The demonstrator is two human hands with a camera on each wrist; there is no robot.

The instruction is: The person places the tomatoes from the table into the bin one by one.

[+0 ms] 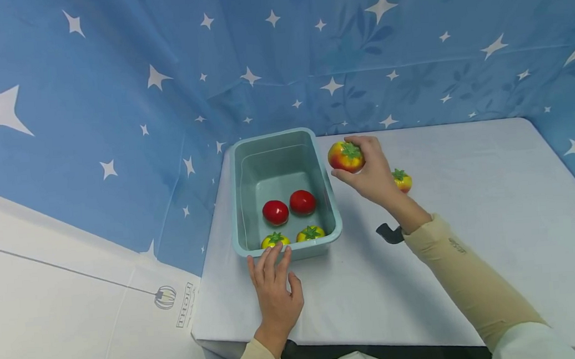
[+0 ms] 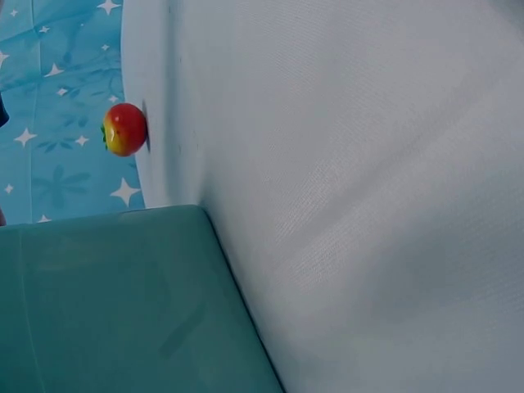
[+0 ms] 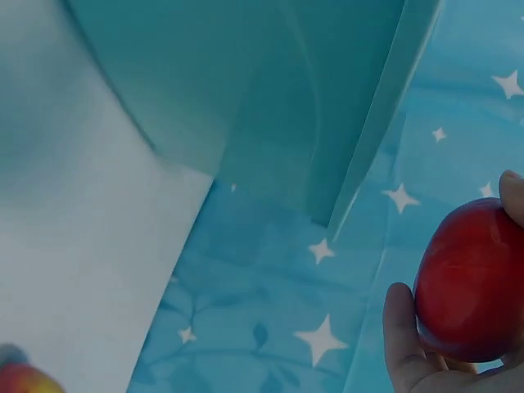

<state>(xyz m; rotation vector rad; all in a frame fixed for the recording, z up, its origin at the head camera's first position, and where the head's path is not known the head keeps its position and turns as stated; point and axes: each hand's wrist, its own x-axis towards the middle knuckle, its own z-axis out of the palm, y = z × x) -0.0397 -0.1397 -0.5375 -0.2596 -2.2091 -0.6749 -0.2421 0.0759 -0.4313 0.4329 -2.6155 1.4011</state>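
Observation:
My right hand (image 1: 369, 171) grips a red-and-yellow tomato (image 1: 345, 156) with a green leafy top, held just right of the bin's far right side. In the right wrist view the tomato's red underside (image 3: 473, 282) faces the camera. My left hand (image 1: 277, 297) has its fingers extended, with the fingertips at the near rim of the pale green plastic bin (image 1: 324, 182). Inside the bin lie two tomatoes red side up (image 1: 275, 212) and two with yellow, leafy tops (image 1: 310, 233), partly hidden by the near rim. Neither hand shows in the left wrist view.
Another tomato (image 1: 403, 181) rests on the white-covered table (image 1: 470, 217), partly behind my right forearm. A blue star-patterned curtain (image 1: 278, 52) hangs behind the table and along its left. A dark curved piece (image 1: 390, 233) shows beside my right wrist.

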